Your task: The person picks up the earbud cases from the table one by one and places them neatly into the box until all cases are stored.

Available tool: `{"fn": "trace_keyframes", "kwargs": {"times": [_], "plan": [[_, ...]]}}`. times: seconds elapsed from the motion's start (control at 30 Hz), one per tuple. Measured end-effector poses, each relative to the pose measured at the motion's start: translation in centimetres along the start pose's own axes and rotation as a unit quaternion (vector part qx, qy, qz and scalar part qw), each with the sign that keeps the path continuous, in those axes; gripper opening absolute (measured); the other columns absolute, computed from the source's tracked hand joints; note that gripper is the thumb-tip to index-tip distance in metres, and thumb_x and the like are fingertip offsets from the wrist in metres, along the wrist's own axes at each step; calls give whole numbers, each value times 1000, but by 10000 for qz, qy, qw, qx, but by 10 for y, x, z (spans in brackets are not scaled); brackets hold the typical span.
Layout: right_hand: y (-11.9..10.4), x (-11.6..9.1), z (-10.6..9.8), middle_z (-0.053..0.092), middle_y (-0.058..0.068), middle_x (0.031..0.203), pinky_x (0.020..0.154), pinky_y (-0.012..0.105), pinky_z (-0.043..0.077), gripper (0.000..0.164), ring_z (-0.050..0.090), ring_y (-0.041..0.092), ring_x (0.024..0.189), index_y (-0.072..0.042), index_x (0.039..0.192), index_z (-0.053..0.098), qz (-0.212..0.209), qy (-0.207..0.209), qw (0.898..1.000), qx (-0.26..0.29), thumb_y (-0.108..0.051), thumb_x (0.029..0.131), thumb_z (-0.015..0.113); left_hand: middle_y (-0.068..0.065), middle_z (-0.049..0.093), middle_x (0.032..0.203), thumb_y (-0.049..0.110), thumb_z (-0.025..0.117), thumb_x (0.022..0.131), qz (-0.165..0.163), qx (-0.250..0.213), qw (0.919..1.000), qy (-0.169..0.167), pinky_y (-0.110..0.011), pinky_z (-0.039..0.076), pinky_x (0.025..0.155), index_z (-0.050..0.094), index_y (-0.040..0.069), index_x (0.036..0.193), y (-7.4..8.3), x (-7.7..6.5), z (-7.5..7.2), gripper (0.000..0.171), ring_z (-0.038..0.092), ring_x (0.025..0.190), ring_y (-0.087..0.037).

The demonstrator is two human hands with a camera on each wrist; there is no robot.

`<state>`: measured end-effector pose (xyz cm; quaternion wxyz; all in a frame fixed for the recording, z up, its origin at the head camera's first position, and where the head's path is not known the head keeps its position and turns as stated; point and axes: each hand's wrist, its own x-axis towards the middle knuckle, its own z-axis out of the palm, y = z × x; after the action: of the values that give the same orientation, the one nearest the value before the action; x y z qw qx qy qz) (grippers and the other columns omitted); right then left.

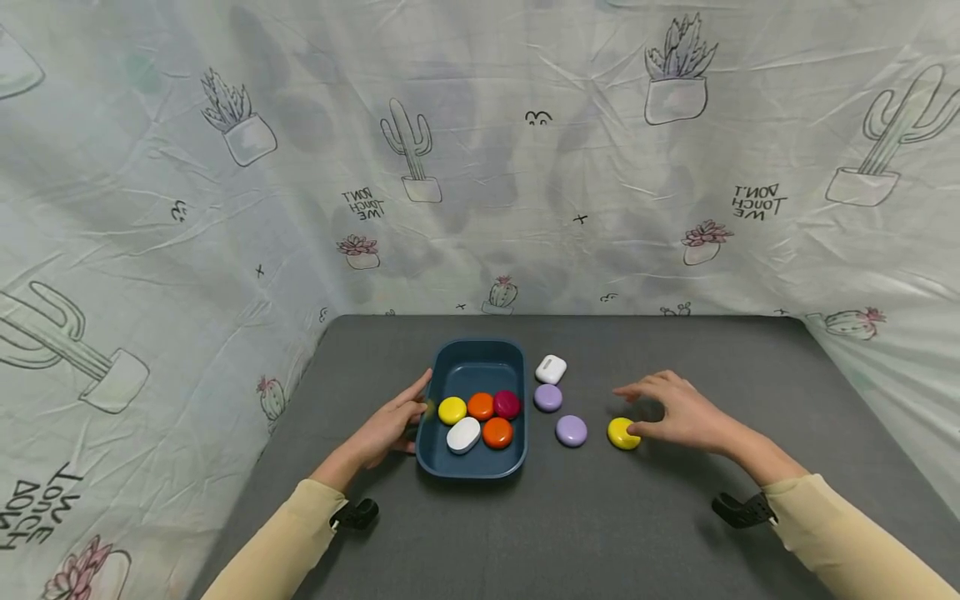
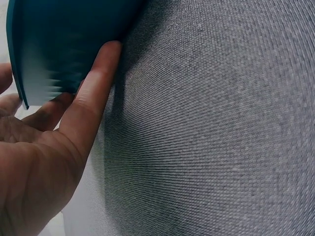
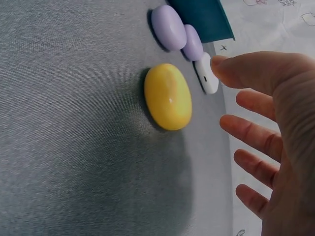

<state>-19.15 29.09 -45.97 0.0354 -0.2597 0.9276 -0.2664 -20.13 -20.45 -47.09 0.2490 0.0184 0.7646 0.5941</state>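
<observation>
A blue rectangular tray [image 1: 480, 352] sits left of the middle of the table. My left hand [image 1: 386, 429] rests with its fingers against the tray's left outer side; in the left wrist view one extended finger [image 2: 93, 88] lies along the wall. My right hand [image 1: 678, 412] hovers with spread fingers at a yellow glossy rounded piece [image 1: 623, 433], thumb close to its edge. In the right wrist view a gap shows between this yellow piece [image 3: 167, 97] and the fingers. Two lilac rounded pieces [image 1: 572, 431] and a white earbud case [image 1: 551, 369] lie between tray and right hand.
Inside the tray are a yellow piece [image 1: 452, 410], two orange pieces [image 1: 497, 433], a dark red piece [image 1: 506, 404] and a white oval piece [image 1: 463, 435]. A grey cloth [image 1: 540, 533] covers the table. Behind and beside it hangs a cactus-print curtain [image 1: 480, 167].
</observation>
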Motion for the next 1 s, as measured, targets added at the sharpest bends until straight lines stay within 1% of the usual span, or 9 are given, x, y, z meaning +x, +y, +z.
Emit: {"fn": "trace_keyframes", "kwargs": {"times": [0.17, 0.3, 0.4, 0.57, 0.77, 1.0], "plan": [[2, -5, 6, 67, -4, 119, 95, 65, 38, 61, 49, 33, 122, -18, 137, 67, 36, -34, 10000, 31, -42, 84, 84, -18, 14, 168, 25, 43, 109, 54, -40, 10000, -13, -46, 57, 77, 19, 45, 163, -2, 1, 0, 62, 44, 138, -40], [3, -9, 13, 67, -4, 121, 95, 64, 38, 64, 50, 33, 122, -17, 136, 67, 3, -22, 10000, 1, -41, 80, 87, -17, 14, 168, 26, 43, 109, 72, 18, 10000, 10, -46, 57, 78, 18, 45, 163, -3, 2, 0, 62, 44, 138, -40], [4, -10, 17, 66, -3, 124, 94, 63, 38, 65, 51, 32, 120, -17, 136, 68, -42, -5, 10000, -15, -41, 79, 89, -15, 16, 168, 26, 43, 109, 61, 63, 9999, 63, -46, 57, 78, 19, 46, 162, -4, 2, 1, 62, 43, 138, -40], [7, -12, 21, 66, -3, 125, 91, 58, 40, 64, 52, 27, 115, -19, 135, 68, -105, -31, 9999, 8, -42, 79, 88, -12, 20, 167, 25, 44, 109, 59, 72, 9999, 140, -47, 57, 77, 22, 50, 160, -5, 2, 1, 61, 44, 137, -39], [10, -12, 25, 65, -2, 126, 90, 54, 39, 64, 50, 25, 114, -20, 135, 68, -33, -175, 9996, 209, -43, 79, 88, -13, 21, 167, 26, 45, 108, 68, 45, 9998, 158, -47, 57, 76, 24, 51, 159, -6, 2, 0, 61, 44, 137, -39], [13, -13, 29, 65, -6, 124, 90, 52, 39, 61, 50, 23, 112, -21, 134, 68, 1, -157, 9996, 252, -41, 79, 88, -15, 19, 167, 26, 45, 108, 73, 43, 9999, 117, -46, 57, 76, 23, 49, 161, -7, 3, -1, 61, 47, 135, -38]]}}
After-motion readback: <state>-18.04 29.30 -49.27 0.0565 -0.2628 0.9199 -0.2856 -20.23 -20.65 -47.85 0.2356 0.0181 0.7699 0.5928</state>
